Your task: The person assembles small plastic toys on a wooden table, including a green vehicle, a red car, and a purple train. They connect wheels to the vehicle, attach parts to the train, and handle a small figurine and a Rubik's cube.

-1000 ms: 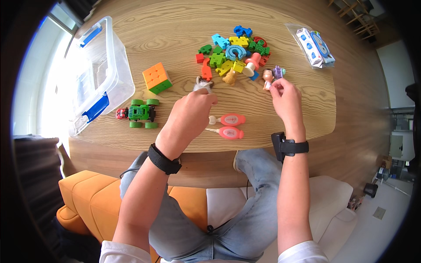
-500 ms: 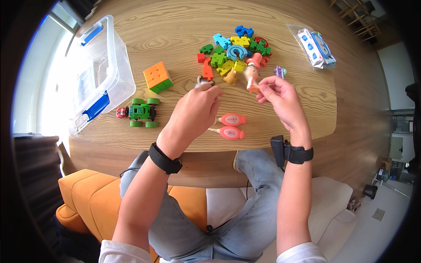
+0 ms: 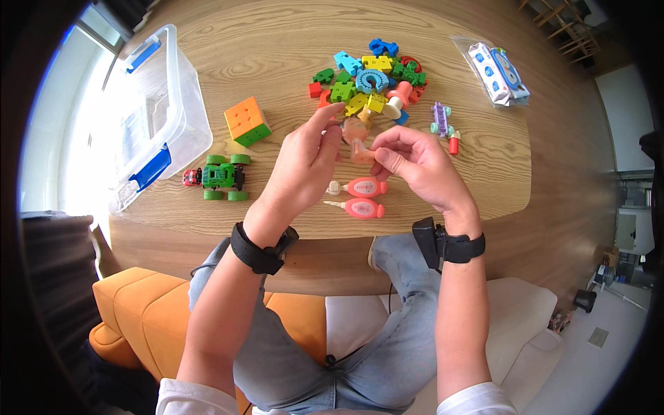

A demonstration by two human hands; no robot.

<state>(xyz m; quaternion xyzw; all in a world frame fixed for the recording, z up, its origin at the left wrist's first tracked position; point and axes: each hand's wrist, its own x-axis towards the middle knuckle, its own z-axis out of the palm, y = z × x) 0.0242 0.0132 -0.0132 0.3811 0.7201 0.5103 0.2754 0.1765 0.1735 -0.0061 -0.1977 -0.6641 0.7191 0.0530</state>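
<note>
both hands meet above the wooden counter [image 3: 277, 41]. left hand [image 3: 304, 162] and right hand [image 3: 415, 162] each pinch the small peach plastic toy piece [image 3: 357, 138] between them, fingertips clamped; its long axis runs roughly toward the right thumb.

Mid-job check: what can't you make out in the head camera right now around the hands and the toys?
- Peach toy piece, head view: fingers of the left hand and right hand cover much of it; shape and grip unclear.
- Clear storage box, head view: window glare washes out its contents.
- Pile of coloured blocks, head view: pieces too small and overlapped to count.
- Table, head view: far edge cut off by the fisheye rim.
</note>
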